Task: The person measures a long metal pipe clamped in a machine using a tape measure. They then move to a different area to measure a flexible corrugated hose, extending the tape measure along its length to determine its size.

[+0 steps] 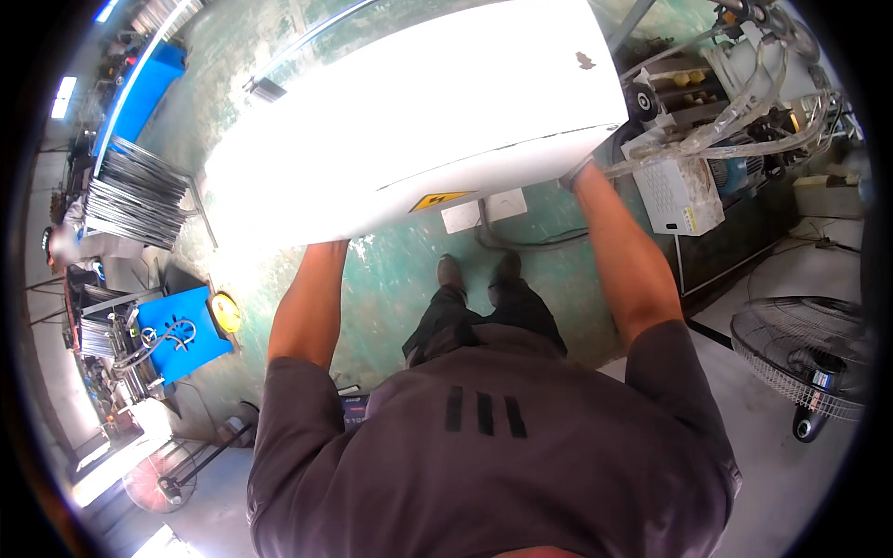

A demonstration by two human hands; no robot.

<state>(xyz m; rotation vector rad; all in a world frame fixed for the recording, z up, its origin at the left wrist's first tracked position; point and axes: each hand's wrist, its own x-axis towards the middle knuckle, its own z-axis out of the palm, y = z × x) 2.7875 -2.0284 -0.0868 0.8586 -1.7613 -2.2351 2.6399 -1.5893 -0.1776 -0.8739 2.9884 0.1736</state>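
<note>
A large white cabinet (pixel 493 102), washed out by glare on its left, spans the view in front of me. A yellow triangular-style warning label with a lightning sign (pixel 441 200) is on its near side, and a brown worn patch marks its top right. My left forearm (pixel 312 293) reaches under the cabinet's near edge, and the hand itself is hidden there. My right hand (pixel 575 175) is at the cabinet's near right corner, with what looks like a grey glove edge showing. Its fingers are hidden behind the cabinet.
Right of the cabinet stands machinery with clear hoses (pixel 744 121) and a white vented box (pixel 679 191). A black fan (pixel 805 358) is at the right. Cables (pixel 539 244) lie on the green floor (pixel 391 298). Stacked metal rods (pixel 139 195) and a blue panel (pixel 186 335) are left.
</note>
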